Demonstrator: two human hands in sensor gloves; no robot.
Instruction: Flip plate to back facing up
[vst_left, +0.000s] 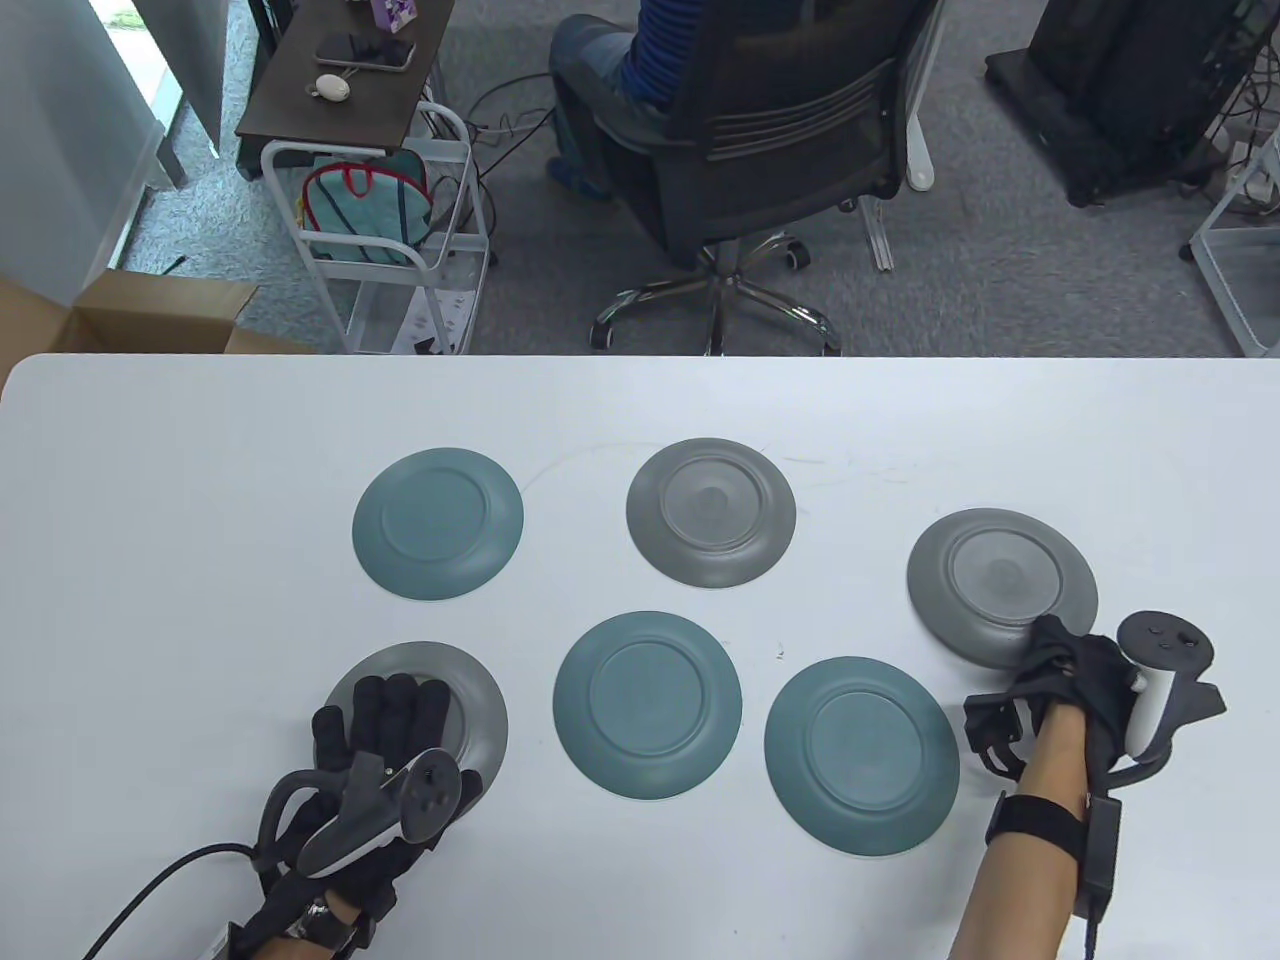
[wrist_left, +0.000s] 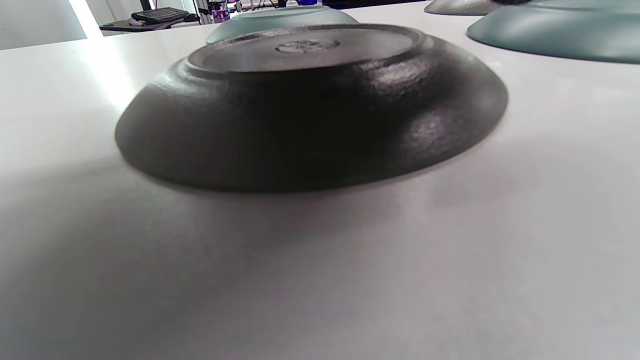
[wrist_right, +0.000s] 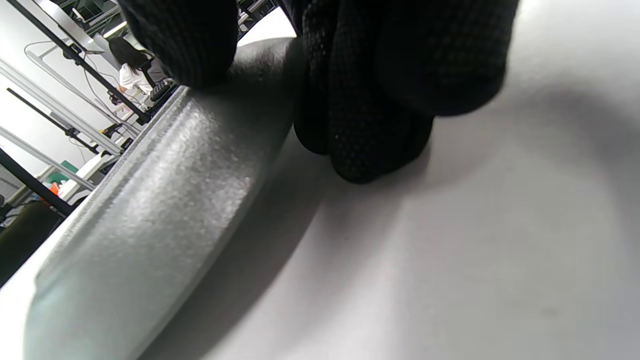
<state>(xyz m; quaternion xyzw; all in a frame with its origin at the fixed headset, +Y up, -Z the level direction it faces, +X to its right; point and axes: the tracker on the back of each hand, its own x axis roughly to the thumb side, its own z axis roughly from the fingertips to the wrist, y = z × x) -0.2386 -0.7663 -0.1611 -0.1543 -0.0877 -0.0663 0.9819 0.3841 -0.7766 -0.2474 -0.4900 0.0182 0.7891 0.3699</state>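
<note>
Six plates lie on the white table (vst_left: 200, 480), all with the foot ring up. My left hand (vst_left: 385, 715) lies flat with fingers spread over the near-left grey plate (vst_left: 475, 700); whether it touches I cannot tell. In the left wrist view this plate (wrist_left: 310, 110) sits back up, no fingers in sight. My right hand (vst_left: 1050, 645) grips the near rim of the right grey plate (vst_left: 1000, 580). In the right wrist view the thumb (wrist_right: 185, 40) rests on the plate (wrist_right: 165, 200) and the fingers (wrist_right: 370, 115) curl at its edge against the table.
A teal plate (vst_left: 437, 523) and a grey plate (vst_left: 711, 512) lie at the back. Two teal plates (vst_left: 647, 705) (vst_left: 861, 755) lie between my hands. An office chair (vst_left: 760, 130) with a seated person and a cart (vst_left: 380, 240) stand beyond the far edge.
</note>
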